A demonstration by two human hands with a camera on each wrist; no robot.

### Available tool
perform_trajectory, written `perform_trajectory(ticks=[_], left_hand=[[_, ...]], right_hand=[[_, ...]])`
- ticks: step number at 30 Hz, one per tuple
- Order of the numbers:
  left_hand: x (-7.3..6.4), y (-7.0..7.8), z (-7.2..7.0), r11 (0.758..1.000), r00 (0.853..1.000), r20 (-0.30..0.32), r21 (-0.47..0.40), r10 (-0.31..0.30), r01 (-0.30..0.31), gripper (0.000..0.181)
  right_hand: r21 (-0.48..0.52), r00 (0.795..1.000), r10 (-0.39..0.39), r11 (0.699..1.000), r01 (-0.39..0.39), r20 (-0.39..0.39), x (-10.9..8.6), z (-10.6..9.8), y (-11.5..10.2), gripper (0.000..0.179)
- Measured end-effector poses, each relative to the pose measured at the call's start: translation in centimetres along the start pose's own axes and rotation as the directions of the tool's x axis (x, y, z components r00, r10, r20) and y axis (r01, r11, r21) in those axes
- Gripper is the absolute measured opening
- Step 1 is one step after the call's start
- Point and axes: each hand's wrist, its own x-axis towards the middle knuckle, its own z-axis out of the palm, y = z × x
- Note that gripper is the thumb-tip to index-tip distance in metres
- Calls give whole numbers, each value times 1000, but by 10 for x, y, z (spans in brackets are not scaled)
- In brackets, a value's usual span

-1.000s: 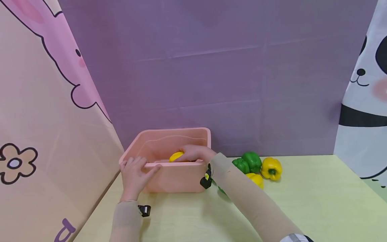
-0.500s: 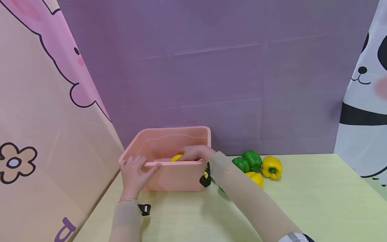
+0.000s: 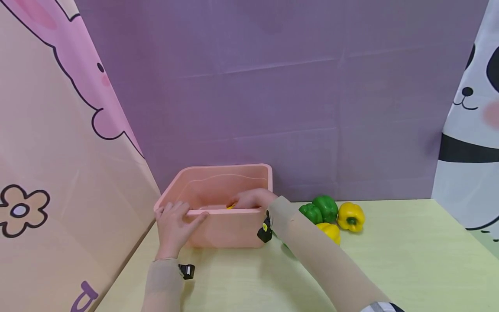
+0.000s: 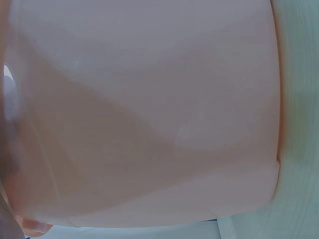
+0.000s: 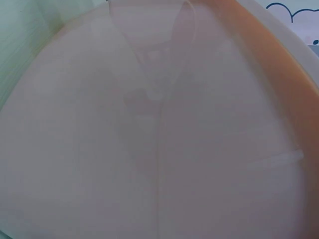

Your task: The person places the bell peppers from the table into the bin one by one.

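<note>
A pink plastic bin (image 3: 224, 229) stands on the table against the purple backdrop. My left hand (image 3: 173, 225) grips its front left rim, fingers hooked over the edge and thumb along the front. Inside the bin, near its right side, my right hand (image 3: 251, 199) reaches down and holds a yellow bell pepper (image 3: 231, 206). Only a sliver of that pepper shows at the fingertips; the front wall hides the rest. The bin's wall (image 4: 149, 109) fills most of the left wrist view. In the right wrist view, the bin's wall (image 5: 79, 139) likewise takes up nearly everything.
Right of the bin lie green bell peppers (image 3: 325, 208) and yellow bell peppers (image 3: 351, 217) in a cluster, partly covered by my right forearm. A cartoon-printed cloth (image 3: 78, 182) borders the table (image 3: 397, 255) on the left; a panda-printed cloth (image 3: 471, 130) hangs at right.
My right hand has lowered slightly into the bin, moving a little to the right, and less of the yellow bell pepper shows above the rim. The left hand stays on the rim.
</note>
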Motion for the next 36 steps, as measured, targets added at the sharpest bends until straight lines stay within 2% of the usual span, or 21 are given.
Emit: perform_trajectory(ticks=[10, 17, 21, 26, 30, 33, 36], left_hand=[[0, -1, 2, 1000, 999, -31, -11, 27, -27, 45], [0, 0, 1, 1000, 999, -34, -5, 29, -29, 44], [0, 0, 2, 1000, 999, -33, -3, 27, -27, 43], [-1, -1, 2, 1000, 999, -40, -5, 29, -29, 44], [-1, -2, 2, 1000, 999, -39, -9, 27, -27, 44], [-2, -1, 1, 1000, 999, -30, -9, 24, -24, 44], [-1, -1, 0, 1000, 1000, -19, -7, 22, -22, 44]], right_hand=[[-6, 998, 35, 999, -35, 54, -2, 0, -2, 49], [37, 994, 35, 999, -40, 106, 0, 1, -1, 39], [39, 993, 74, 996, -78, 96, 1, 1, 0, 37], [21, 994, 57, 998, -59, 96, 1, 2, -1, 35], [82, 996, 64, 994, -69, 70, -1, 2, -2, 32], [83, 998, 48, 995, -51, 39, -1, 3, -2, 30], [28, 1000, 14, 999, -14, 3, 0, 3, -1, 28]])
